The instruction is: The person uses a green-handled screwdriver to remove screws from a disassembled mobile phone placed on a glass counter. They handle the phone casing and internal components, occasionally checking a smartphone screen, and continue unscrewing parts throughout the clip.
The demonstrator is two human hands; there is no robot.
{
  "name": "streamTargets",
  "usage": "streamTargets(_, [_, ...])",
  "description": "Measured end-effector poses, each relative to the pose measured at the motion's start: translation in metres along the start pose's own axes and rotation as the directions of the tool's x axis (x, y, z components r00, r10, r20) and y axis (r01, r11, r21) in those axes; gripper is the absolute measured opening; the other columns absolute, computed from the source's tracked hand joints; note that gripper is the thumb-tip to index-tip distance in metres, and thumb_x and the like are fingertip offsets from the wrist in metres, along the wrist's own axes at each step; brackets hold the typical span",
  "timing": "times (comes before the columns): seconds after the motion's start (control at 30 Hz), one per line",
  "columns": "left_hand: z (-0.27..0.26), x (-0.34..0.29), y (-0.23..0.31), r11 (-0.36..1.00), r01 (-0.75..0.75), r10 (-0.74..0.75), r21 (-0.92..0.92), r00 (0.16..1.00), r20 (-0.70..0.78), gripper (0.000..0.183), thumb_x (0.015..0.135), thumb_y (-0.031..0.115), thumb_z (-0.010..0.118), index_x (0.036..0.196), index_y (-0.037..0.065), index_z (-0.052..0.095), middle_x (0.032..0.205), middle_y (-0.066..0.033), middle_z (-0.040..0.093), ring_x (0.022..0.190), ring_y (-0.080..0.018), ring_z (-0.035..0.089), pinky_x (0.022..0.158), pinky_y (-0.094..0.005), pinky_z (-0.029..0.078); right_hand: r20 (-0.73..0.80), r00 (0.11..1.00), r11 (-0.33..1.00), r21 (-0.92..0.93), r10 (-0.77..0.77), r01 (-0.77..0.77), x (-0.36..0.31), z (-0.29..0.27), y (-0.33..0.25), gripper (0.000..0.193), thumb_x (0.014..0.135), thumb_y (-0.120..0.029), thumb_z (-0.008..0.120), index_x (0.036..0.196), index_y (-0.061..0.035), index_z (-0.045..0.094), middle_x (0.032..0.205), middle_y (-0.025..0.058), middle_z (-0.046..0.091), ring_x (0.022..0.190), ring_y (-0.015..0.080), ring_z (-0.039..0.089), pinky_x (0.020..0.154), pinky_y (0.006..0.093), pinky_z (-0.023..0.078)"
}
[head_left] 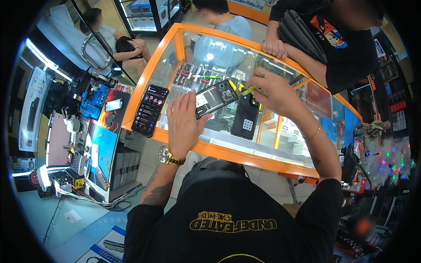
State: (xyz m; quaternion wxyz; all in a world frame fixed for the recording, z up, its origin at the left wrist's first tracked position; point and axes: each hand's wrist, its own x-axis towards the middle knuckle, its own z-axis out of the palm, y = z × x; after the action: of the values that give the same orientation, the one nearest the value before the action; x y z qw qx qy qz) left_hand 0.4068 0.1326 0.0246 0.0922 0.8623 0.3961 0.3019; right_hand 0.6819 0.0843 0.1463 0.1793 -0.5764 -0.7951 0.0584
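An opened smartphone (215, 99) lies tilted on the glass counter, its inner parts showing. My left hand (182, 120) grips its left end, fingers along the edge and thumb at the near side. Just past the phone's right end, my right hand (274, 92) pinches a small bright green tool (250, 90), whose exact kind I cannot make out. Below that tool lies a dark phone back cover (244, 118) with a white patterned square on it. Small yellow pieces (233, 85) show between the phone and my right hand.
Left of my left hand, a smartphone with a lit screen (150, 109) rests on the orange-framed glass counter (219, 151). A person's hand (274, 47) rests on the far edge. At left stands a workbench with a microscope (72, 120) and blue mat (104, 142).
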Motion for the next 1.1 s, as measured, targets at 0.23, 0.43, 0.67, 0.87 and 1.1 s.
streamTargets(0.23, [0.000, 0.001, 0.000, 1.000, -0.009, 0.009, -0.009, 1.000, -0.006, 0.080, 0.086, 0.037, 0.080, 0.146, -0.005, 0.049, 0.136, -0.0182, 0.060, 0.129, -0.0351, 0.052, 0.109, -0.0486, 0.037, 0.142, 0.986, 0.990, -0.127, 0.086, -0.068, 0.026, -0.006, -0.011, 0.020, 0.094, -0.017, 0.071, 0.110, -0.0054, 0.070, 0.111, 0.0151, 0.071, 0.100, 0.0330, 0.069, 0.084, 0.0442, 0.053])
streamTargets(0.43, [-0.004, 0.002, 0.002, 1.000, -0.010, 0.010, 0.000, 1.000, 0.005, 0.079, 0.087, 0.037, 0.080, 0.147, -0.005, 0.049, 0.135, -0.0207, 0.060, 0.129, -0.0353, 0.052, 0.109, -0.0486, 0.036, 0.330, 0.893, 0.942, -0.235, 0.308, -0.238, 0.043, -0.015, -0.017, 0.026, 0.096, -0.021, 0.069, 0.117, -0.0064, 0.069, 0.115, 0.0158, 0.070, 0.102, 0.0348, 0.068, 0.087, 0.0452, 0.052])
streamTargets(0.67, [-0.003, 0.001, 0.001, 1.000, -0.015, 0.015, 0.005, 1.000, 0.004, 0.078, 0.087, 0.036, 0.079, 0.147, -0.004, 0.048, 0.136, -0.0201, 0.059, 0.130, -0.0355, 0.051, 0.110, -0.0496, 0.035, 0.145, 0.980, 0.975, -0.193, 0.139, -0.110, 0.031, 0.002, -0.009, 0.019, 0.096, -0.022, 0.069, 0.110, -0.0100, 0.071, 0.095, 0.0146, 0.072, 0.091, 0.0346, 0.070, 0.081, 0.0460, 0.053])
streamTargets(0.87, [-0.003, 0.002, 0.002, 1.000, -0.024, 0.024, 0.006, 1.000, -0.004, 0.077, 0.088, 0.035, 0.079, 0.148, -0.003, 0.048, 0.135, -0.0225, 0.060, 0.129, -0.0367, 0.053, 0.109, -0.0504, 0.036, 0.132, 0.977, 0.971, -0.190, 0.169, -0.142, 0.031, 0.003, -0.013, 0.024, 0.097, -0.024, 0.068, 0.115, -0.0098, 0.070, 0.097, 0.0164, 0.073, 0.092, 0.0382, 0.070, 0.083, 0.0477, 0.054])
streamTargets(1.1, [-0.002, 0.000, 0.001, 0.999, -0.025, 0.025, 0.026, 1.000, -0.008, 0.077, 0.088, 0.036, 0.079, 0.148, -0.002, 0.049, 0.136, -0.0217, 0.060, 0.130, -0.0362, 0.053, 0.110, -0.0507, 0.036, 0.157, 0.968, 0.967, -0.194, 0.196, -0.164, 0.030, -0.004, -0.016, 0.025, 0.096, -0.027, 0.069, 0.113, -0.0092, 0.071, 0.092, 0.0158, 0.074, 0.090, 0.0407, 0.071, 0.084, 0.0499, 0.055])
